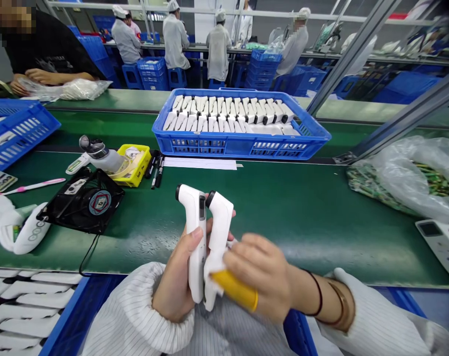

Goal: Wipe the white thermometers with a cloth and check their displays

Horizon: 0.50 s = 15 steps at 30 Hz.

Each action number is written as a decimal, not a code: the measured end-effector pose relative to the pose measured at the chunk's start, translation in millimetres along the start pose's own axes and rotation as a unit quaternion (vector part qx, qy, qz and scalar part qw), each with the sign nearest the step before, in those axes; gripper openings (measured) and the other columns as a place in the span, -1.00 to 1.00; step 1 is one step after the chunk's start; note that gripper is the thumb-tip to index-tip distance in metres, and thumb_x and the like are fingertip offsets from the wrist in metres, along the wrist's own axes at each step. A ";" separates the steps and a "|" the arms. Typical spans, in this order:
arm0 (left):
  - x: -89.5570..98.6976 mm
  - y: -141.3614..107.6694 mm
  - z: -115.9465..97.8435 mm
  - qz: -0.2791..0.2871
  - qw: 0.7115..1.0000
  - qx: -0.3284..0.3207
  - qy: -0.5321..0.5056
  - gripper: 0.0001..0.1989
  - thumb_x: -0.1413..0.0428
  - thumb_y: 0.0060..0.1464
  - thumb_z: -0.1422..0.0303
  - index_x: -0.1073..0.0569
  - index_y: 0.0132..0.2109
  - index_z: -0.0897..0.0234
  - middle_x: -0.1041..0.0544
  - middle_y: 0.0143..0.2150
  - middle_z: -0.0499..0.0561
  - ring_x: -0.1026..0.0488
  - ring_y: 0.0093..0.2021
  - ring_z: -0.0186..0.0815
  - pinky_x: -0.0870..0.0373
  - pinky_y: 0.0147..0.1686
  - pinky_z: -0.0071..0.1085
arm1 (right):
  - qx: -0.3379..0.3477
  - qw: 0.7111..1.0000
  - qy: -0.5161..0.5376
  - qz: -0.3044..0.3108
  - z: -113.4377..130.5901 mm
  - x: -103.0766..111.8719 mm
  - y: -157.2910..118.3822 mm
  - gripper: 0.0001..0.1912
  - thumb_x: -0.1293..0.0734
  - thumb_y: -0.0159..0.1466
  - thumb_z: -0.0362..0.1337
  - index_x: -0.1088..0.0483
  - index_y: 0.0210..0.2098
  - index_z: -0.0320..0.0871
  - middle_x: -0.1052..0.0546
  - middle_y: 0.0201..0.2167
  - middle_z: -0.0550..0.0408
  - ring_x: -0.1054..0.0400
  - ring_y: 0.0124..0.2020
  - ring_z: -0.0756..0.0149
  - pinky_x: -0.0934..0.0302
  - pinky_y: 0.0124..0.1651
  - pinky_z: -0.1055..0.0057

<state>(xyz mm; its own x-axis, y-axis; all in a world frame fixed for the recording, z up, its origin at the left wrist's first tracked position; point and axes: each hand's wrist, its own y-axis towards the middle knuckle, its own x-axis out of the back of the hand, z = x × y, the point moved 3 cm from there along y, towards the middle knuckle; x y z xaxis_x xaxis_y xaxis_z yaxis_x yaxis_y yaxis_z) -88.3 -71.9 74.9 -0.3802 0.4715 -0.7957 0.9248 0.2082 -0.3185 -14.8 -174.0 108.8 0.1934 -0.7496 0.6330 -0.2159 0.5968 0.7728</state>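
Observation:
Two white handheld devices shaped like infrared thermometers, a left one point(195, 242) and a right one point(220, 222), stand side by side at the centre, black tips up. My left hand point(180, 272) is wrapped round both, thumb on the left one, which shows a small dark screen. My right hand point(259, 272), slightly blurred, is closed on a yellow-handled tool point(237, 291) held against the lower part of the right device. Something white shows at the tool's end; its exact shape is unclear.
A blue crate point(242, 147) of white devices stands behind the green table point(302, 217). At left are a black fan point(83, 200), yellow tray point(141, 170), bottle and another blue crate point(24, 138). A bag of circuit boards point(413, 173) lies right. Several people are beyond.

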 end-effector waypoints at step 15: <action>-3.6 -2.4 2.0 -0.010 0.998 -0.051 0.042 -0.69 -0.16 0.11 0.20 -0.50 -0.09 0.34 -0.53 -0.32 0.13 -0.39 -0.35 -0.28 -0.39 -0.33 -0.41 | -0.041 0.989 -0.137 0.027 -51.3 18.2 22.0 -0.74 -0.10 0.46 -0.39 -0.36 -0.27 -0.21 -0.46 -0.42 0.01 -0.26 -0.37 0.23 -0.12 -0.33 0.27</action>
<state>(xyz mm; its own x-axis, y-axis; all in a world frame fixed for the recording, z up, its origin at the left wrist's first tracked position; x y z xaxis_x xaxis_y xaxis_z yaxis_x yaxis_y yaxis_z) -89.2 -75.7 77.5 -0.4021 0.5357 -0.7425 0.9124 0.3022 -0.2760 33.0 -159.8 139.7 -0.0843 -0.7591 0.6455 -0.1387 0.6505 0.7468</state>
